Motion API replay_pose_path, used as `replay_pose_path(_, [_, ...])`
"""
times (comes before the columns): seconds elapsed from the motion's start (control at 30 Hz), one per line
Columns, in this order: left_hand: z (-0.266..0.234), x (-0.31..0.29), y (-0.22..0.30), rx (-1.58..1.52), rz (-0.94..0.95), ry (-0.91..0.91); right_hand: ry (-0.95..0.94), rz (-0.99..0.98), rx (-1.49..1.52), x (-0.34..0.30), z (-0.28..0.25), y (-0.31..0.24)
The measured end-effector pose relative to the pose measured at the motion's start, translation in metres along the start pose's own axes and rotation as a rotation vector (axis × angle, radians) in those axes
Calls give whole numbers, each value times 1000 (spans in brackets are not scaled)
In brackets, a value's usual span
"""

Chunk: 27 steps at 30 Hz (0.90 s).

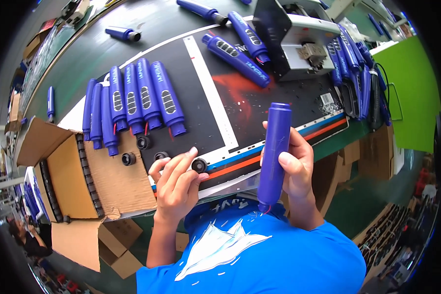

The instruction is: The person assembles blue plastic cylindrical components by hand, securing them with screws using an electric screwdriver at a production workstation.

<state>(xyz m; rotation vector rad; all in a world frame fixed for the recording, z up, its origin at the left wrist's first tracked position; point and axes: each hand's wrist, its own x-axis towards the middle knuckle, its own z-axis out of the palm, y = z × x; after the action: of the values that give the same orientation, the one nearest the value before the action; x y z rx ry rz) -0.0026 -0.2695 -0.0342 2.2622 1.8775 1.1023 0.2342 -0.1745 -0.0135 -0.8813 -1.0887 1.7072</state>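
Observation:
My right hand [298, 164] is closed round a purple cylindrical tube [275, 152], held nearly upright, with a bit of red wire at its lower end. At the mat's front edge my left hand [177, 188] has its fingers apart. A black round cap [199, 165] sits between its index finger and thumb; whether they touch it I cannot tell. Another black cap [160, 156] lies partly hidden behind the left fingers. Two more, a ring-shaped cap [128, 159] and a wired cap [143, 142], are farther left.
Several purple tubes [164, 95] lie in a row on the left of the black mat [196, 112]. More purple tubes [237, 61] rest beyond it. A metal fixture [304, 54] stands at the back right beside piled tubes [353, 59]. An opened cardboard box [68, 181] is at left.

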Motion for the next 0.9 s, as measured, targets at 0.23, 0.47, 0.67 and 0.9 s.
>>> replay_pose_path(0.23, [5,29,14,-5,112,-138,85,-95,58,18,12,-17])
replay_pose_path(0.47, [16,26,26,-46,-129,-113,-155,209,-381,15,28,-14])
replay_pose_path(0.67, [15,23,24,-182,-251,58,-94,259,-82,11,27,-6])
replay_pose_path(0.9, [12,57,31,-263,-164,-38,107,3,157,25,7,-3])
